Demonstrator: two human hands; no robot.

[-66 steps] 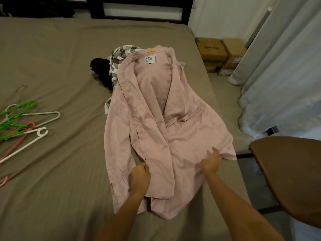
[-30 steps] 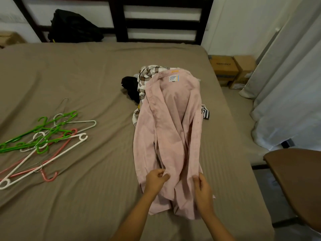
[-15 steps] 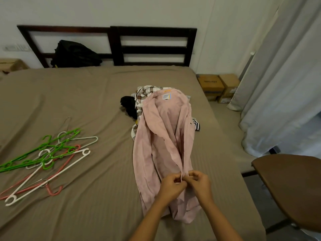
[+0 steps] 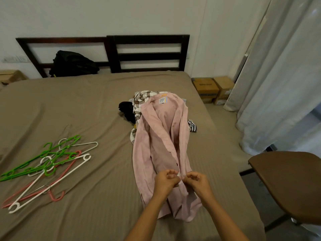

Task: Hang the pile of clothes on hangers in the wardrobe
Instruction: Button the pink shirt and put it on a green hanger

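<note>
Pinching low on the pink shirt [image 4: 156,145] with left hand [image 4: 165,180] and right hand [image 4: 197,181], fingers of both curled tight on the two front edges, nearly knuckle to knuckle. Looks like doing up a button. Stretched away from the hands along the bed [image 4: 86,105], collar end resting on the pile.

Could easily slip here: small button, soft cloth, only mattress beneath. Could also tug the shirt off that pile beyond the hands, dragging the checked garment [image 4: 140,100], black garment [image 4: 126,108] and striped piece [image 4: 192,125] askew. Fastening too far up might make threading a hanger awkward.

Hangers [image 4: 52,159] well off to the left of the hands, untouched.

Against two seconds back: then spread wide, hands apart at the hem; now drawn narrow, fronts together, hands met in the middle. Gaze lifted as well, bringing the headboard [image 4: 147,53] into view.
</note>
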